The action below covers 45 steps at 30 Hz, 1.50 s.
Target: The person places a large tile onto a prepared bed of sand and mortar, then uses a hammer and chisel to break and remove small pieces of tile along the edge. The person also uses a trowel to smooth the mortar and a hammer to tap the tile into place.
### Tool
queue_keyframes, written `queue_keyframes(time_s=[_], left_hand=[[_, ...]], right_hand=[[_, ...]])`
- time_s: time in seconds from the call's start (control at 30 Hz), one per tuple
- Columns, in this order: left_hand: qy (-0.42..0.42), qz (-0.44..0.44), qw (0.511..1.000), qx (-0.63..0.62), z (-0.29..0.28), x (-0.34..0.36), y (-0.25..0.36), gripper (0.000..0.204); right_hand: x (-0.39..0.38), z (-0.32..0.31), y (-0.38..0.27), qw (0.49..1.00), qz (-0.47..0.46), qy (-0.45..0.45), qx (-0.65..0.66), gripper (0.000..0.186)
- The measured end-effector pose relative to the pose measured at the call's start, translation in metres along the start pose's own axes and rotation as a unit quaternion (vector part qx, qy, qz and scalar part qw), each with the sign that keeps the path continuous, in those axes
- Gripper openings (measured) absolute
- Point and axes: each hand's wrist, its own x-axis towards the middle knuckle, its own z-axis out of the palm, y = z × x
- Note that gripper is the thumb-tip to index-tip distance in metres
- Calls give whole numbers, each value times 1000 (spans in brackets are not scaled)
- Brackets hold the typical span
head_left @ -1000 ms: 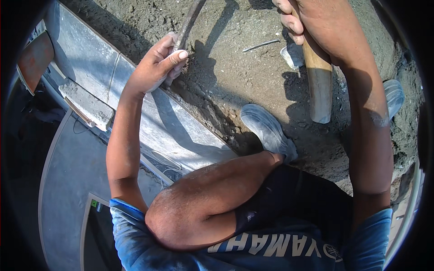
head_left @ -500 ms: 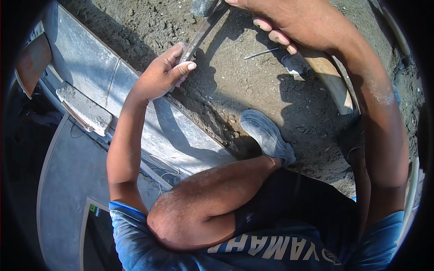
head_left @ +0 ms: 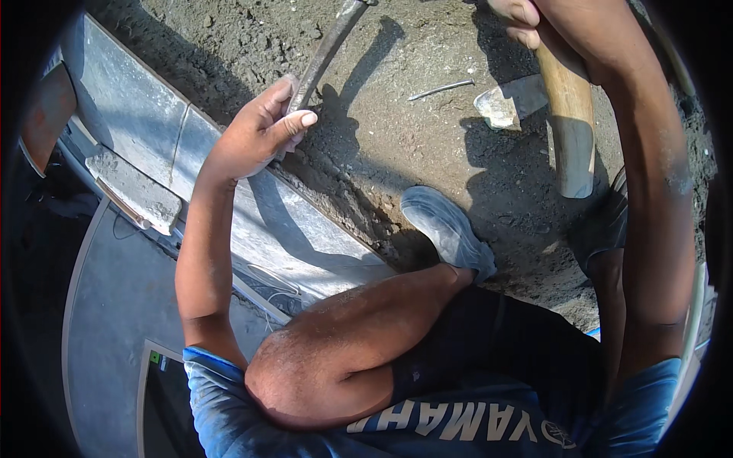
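My left hand (head_left: 256, 137) is closed round the lower part of a metal chisel (head_left: 328, 53), above the edge of a row of grey tiles (head_left: 175, 137). The chisel slants up and right, its top end near the picture's upper edge. At the upper right my right hand (head_left: 569, 30) is wrapped round the wooden handle of a hammer (head_left: 573, 141). Its head is out of view. Between the hands, a short thin metal rod (head_left: 441, 89) and a broken flat piece (head_left: 508, 103) lie on the rough sandy ground.
My foot in a grey shoe (head_left: 447, 229) rests on the ground beside the tile edge. Left of the tiles lie a mortar-crusted slab (head_left: 134, 187) and a curved reddish piece (head_left: 50, 114). A thin pale cable (head_left: 275, 282) lies near my knee.
The hammer has lifted away from the chisel's top toward the upper right, and its head has left the view. Its handle hangs more upright. My left hand keeps its hold.
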Motion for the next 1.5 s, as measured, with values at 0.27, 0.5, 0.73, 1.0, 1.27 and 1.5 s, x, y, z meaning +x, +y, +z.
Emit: queue_keyframes(time_s=[0.27, 0.5, 0.73, 1.0, 1.27, 1.5], left_hand=[[-3, -13, 1000, -4, 5, 5, 7, 26], [-34, -2, 999, -29, -9, 8, -1, 21], [36, 101, 992, 66, 17, -3, -2, 26], [240, 249, 888, 304, 127, -10, 31, 22], [332, 283, 838, 327, 138, -7, 9, 27], [379, 258, 828, 324, 119, -6, -9, 31]], right_hand=[[3, -1, 17, 1000, 9, 5, -5, 28], [2, 0, 14, 999, 24, 10, 22, 28], [-18, -17, -1, 966, 92, 32, 241, 28], [-62, -58, 83, 967, 133, 166, 141, 43], [-69, -21, 21, 939, 196, 160, 233, 47], [-94, -5, 1, 937, 213, 175, 214, 39]])
